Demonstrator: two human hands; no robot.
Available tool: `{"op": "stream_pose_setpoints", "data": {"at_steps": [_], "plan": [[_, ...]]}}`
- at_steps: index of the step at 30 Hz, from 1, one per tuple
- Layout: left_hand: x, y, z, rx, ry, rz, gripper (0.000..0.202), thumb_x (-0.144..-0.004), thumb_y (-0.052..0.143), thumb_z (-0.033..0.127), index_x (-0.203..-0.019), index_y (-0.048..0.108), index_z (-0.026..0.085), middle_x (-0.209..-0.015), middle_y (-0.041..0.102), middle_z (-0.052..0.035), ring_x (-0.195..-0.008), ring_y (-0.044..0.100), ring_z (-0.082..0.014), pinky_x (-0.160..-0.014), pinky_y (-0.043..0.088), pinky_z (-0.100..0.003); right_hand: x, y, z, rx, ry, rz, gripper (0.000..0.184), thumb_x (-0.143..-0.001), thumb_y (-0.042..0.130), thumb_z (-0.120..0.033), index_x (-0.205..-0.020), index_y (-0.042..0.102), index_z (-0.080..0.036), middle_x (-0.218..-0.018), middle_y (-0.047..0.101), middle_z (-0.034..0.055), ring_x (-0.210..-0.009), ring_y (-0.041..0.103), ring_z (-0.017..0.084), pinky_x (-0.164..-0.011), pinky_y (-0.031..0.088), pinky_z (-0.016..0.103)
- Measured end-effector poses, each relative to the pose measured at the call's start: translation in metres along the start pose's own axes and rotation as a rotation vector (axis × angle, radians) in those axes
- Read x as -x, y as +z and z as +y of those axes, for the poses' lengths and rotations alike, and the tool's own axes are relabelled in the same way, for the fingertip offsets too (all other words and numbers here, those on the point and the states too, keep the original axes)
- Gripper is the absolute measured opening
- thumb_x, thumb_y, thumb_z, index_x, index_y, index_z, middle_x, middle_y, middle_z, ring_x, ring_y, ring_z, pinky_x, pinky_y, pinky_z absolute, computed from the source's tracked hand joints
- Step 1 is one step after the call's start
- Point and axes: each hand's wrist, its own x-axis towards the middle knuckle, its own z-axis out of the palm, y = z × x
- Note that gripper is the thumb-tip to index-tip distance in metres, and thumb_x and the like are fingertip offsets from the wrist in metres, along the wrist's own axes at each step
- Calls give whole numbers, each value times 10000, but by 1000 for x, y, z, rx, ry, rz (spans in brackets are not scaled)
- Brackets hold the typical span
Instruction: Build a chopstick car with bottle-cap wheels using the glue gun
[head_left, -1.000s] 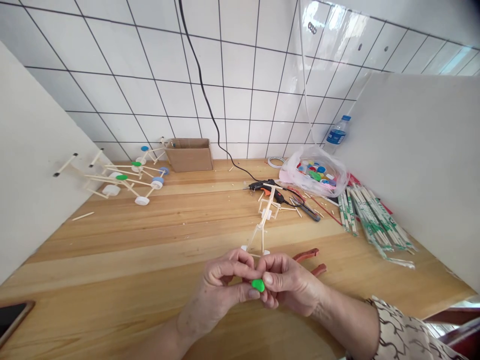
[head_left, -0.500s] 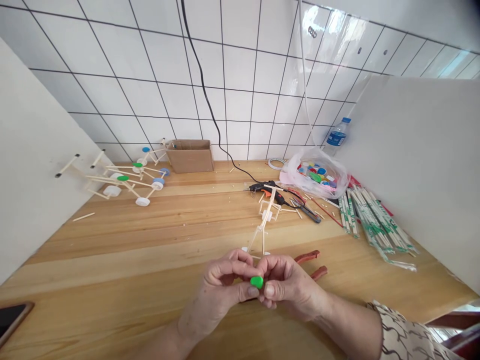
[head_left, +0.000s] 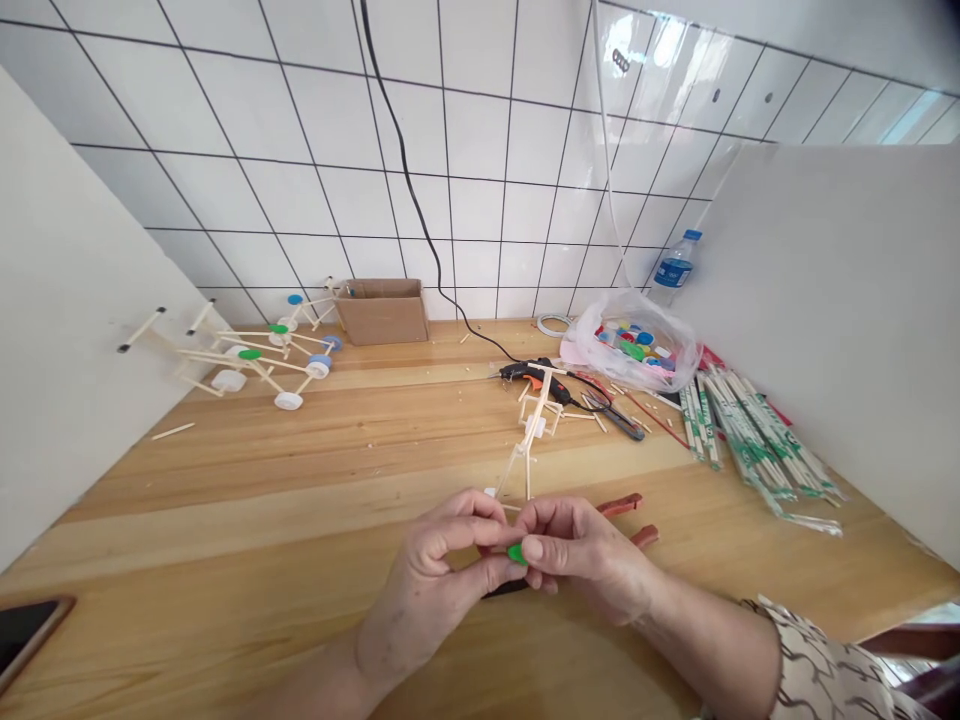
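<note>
My left hand [head_left: 442, 570] and my right hand [head_left: 581, 555] meet low in the middle of the view, above the wooden table [head_left: 300, 470]. Together their fingertips pinch a small green bottle cap [head_left: 516, 553]. The near end of a stick frame [head_left: 529, 430] made of thin wooden sticks with white caps runs away from my fingers toward the glue gun [head_left: 529, 372]. Both hands are closed around the cap and the frame's end; where exactly the frame meets the cap is hidden by my fingers.
Red-handled pliers [head_left: 626, 515] lie just right of my hands. Wrapped chopsticks [head_left: 750, 435] and a plastic bag of coloured caps [head_left: 630, 345] sit at right, finished stick models [head_left: 247, 355] and a cardboard box [head_left: 381, 310] at back left, a phone [head_left: 26, 630] at the left edge.
My hands have risen slightly and drawn closer together. The green cap is now more covered by my right thumb.
</note>
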Motion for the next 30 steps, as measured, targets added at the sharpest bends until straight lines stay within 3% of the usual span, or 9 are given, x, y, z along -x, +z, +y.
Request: {"op": "stream_pose_setpoints", "data": {"at_steps": [6,19,30], "plan": [[-1,1,1,-193,140,-7,161,-727,659,120,-864,708,190,-777,590,-26,-720,589,-127,-652,493,-227,-2,1,1,90,-25,47,264,-636,742,-304,-724,597,-102,-560,559,-21,-477,454,38,-450,296,164],[-3,-4,2,-341,286,-8,174,-736,645,91,-882,676,180,-831,621,-35,-772,616,-125,-701,502,-207,-2,2,1,91,-19,61,253,-657,724,-315,-698,587,-106,-539,525,-28,-454,423,37,-428,270,170],[-4,-1,1,-359,268,-10,114,-754,618,87,-833,649,163,-801,599,-25,-717,594,-105,-657,491,-187,-2,1,2,89,-10,70,255,-659,723,-320,-699,595,-103,-548,538,-21,-451,431,37,-421,284,166]]}}
